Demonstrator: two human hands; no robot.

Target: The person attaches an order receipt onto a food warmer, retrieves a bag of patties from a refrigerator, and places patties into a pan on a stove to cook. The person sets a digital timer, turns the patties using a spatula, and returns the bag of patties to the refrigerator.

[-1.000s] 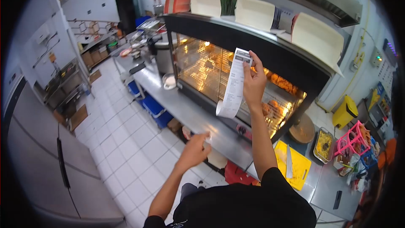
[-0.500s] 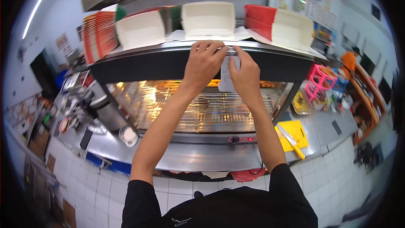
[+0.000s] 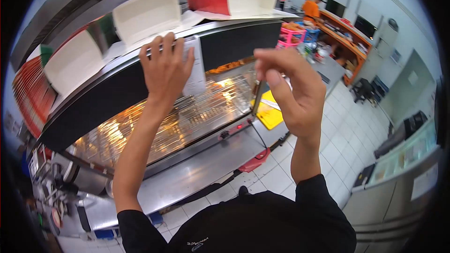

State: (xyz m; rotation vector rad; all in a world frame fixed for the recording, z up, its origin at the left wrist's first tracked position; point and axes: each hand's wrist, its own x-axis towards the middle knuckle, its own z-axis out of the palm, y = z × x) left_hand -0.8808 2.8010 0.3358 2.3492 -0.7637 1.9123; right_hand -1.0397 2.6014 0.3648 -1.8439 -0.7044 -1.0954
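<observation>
My left hand (image 3: 165, 72) rests at the upper front edge of a food warming cabinet (image 3: 222, 47), fingers spread and reaching over the rim. A printed paper slip (image 3: 194, 68) hangs from that edge beside its thumb, down over the dark front panel. Whether the thumb touches the slip I cannot tell. My right hand (image 3: 297, 96) is raised in the air to the right of the cabinet. Its index finger stretches left, thumb apart from it, the other fingers loosely curled, and nothing shows in it.
White-lined food boxes (image 3: 147, 16) stand open on the cabinet top, beside a stack of red boxes (image 3: 33, 89). Metal racks (image 3: 187, 112) glow inside. A yellow cutting board (image 3: 269, 117) lies on the counter at right. A person in orange (image 3: 310, 9) stands farther back.
My right hand has come away from the slip and moved right, into the air. My left hand stays at the cabinet edge. The view has turned to the right.
</observation>
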